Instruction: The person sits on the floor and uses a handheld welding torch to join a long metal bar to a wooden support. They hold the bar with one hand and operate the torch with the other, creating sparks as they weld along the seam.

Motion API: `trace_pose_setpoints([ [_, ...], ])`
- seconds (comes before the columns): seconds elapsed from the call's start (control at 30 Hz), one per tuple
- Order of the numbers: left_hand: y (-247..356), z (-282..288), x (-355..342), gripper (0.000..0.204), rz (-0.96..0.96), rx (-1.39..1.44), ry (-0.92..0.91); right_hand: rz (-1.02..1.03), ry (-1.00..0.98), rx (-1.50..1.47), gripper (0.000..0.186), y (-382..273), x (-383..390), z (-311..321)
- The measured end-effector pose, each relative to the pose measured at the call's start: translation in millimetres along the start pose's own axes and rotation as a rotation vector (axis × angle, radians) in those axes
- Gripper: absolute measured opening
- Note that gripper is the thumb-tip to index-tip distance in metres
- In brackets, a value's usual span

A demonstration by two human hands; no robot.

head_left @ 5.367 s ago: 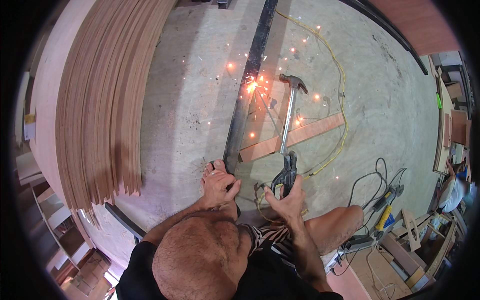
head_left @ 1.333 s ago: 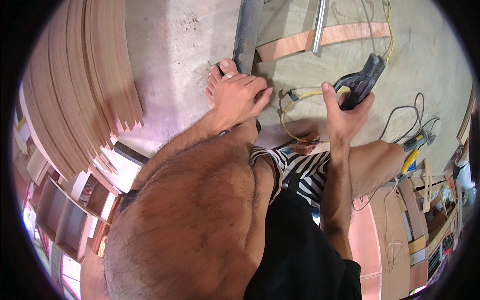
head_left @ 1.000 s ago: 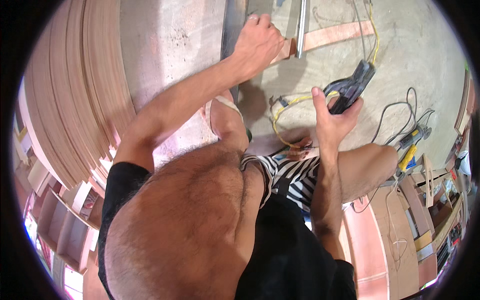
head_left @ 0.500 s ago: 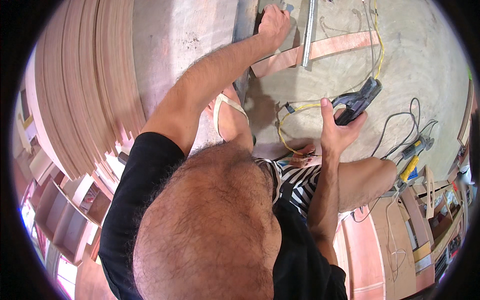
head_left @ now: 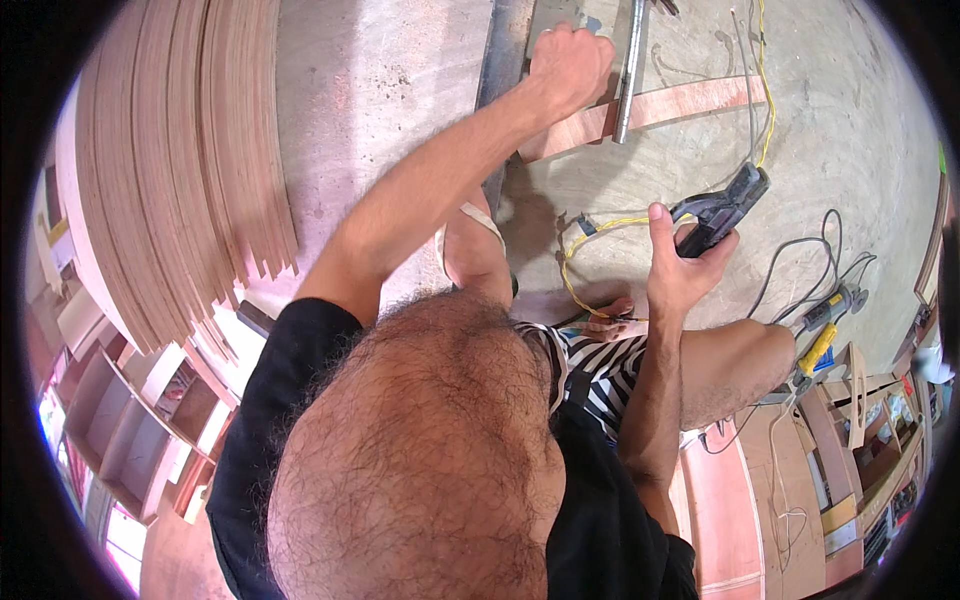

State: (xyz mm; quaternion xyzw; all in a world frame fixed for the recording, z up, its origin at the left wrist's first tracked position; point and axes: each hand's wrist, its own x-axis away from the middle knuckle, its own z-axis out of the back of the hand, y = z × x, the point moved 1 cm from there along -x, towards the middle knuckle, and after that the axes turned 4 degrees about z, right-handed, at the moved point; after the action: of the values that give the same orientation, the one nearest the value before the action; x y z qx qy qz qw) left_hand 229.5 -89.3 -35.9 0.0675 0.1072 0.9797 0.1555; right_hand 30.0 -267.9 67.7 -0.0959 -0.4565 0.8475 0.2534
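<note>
Since a moment ago, we are reaching our left hand [head_left: 568, 68] further up the dark steel bar [head_left: 503, 60], fist closed beside it. Our right hand [head_left: 680, 272] is gripping the welding electrode holder [head_left: 722, 208] tightly above the concrete floor [head_left: 380, 90]; its yellow cable [head_left: 590, 240] could be snagging our knee, we judge.

Bright daylight, soft shadows, fisheye-bent edges

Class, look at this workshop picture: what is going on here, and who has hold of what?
A person crouches on a concrete floor, seen from above. The left hand is closed in a fist at the far end of a long dark metal bar lying on the floor. The right hand grips a dark electrode holder, held off the work, with a yellow cable nearby. A hammer's metal handle lies across a wooden strip. Stacked plywood sheets stand at the left.
</note>
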Motion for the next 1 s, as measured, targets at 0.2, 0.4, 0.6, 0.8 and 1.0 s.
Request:
trace_pose_setpoints([
  [0.2,-51,36,24,0.019,0.383,0.862,0.291,0.009,-0.006,-0.02,0.056,-2,0,-1],
  [0.4,-122,27,26,0.017,0.58,1.278,0.388,0.039,-0.021,0.007,0.056,-3,0,-2],
  [0.6,-126,31,13,0.019,0.507,1.117,0.38,0.053,-0.028,-0.003,0.055,-2,0,-3],
  [0.8,-123,25,-16,0.023,0.534,0.838,0.426,0.034,-0.05,-0.027,0.055,-3,2,-6],
  [1.0,-123,22,-19,0.025,0.416,0.642,0.557,0.016,-0.038,-0.015,0.055,-4,3,-6],
])
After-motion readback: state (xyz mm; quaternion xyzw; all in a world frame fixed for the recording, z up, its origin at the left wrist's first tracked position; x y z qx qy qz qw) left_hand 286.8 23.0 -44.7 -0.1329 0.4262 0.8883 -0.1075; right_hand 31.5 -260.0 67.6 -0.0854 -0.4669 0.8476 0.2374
